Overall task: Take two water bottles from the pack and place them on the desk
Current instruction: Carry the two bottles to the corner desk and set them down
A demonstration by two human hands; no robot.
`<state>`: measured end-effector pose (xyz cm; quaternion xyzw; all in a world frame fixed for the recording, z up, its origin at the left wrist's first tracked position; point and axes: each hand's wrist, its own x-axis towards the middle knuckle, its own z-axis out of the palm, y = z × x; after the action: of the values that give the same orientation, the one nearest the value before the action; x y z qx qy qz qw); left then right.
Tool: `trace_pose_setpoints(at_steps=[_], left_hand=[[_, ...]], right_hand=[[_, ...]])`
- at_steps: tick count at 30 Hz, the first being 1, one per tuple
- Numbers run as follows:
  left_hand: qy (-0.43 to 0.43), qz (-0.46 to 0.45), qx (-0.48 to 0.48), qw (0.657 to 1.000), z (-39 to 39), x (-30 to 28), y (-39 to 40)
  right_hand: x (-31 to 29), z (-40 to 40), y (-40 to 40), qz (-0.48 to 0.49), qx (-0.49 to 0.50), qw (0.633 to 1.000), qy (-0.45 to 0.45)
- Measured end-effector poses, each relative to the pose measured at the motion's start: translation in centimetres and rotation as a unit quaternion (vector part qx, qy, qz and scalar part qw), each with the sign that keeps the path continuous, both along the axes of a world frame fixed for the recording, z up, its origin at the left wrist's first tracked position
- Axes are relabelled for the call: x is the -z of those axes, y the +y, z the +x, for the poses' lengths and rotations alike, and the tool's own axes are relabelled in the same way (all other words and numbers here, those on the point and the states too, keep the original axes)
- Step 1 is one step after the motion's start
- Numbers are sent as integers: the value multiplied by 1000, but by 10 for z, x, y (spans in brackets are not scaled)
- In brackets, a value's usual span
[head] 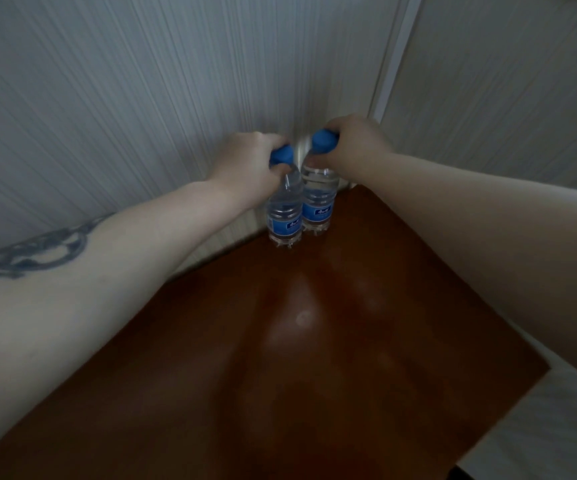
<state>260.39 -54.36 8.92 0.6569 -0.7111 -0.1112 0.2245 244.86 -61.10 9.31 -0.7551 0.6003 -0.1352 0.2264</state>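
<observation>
While gripped: two bottles (pixel 299 206), two hands (pixel 245 161).

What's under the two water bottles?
Both bottles, the left bottle and the right bottle, stand on the brown desk. The hands cover their necks; the spot beneath each base is hidden.

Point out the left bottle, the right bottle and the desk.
left bottle (pixel 284 226): head view, on its blue label.
right bottle (pixel 316 212): head view, on its blue label.
desk (pixel 315 358): head view, on the bare brown top.
</observation>
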Motion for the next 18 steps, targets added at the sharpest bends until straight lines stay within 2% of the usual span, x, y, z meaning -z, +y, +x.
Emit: trace_pose_setpoints(at_steps=[3,6,9,18], left_hand=[[31,-27,-29,999,-6,7,2],[10,-46,-56,997,-11,11,0],[24,-59,-54,996,-11,9,-2],[18,-48,-66,996,-9,13,-6]], right_hand=[[1,0,-1,6,8,1000,-2],[1,1,-1,4,7,1000,-2],[4,0,-1,0,15,1000,-7],[6,0,-9,10,-27,1000,-12]])
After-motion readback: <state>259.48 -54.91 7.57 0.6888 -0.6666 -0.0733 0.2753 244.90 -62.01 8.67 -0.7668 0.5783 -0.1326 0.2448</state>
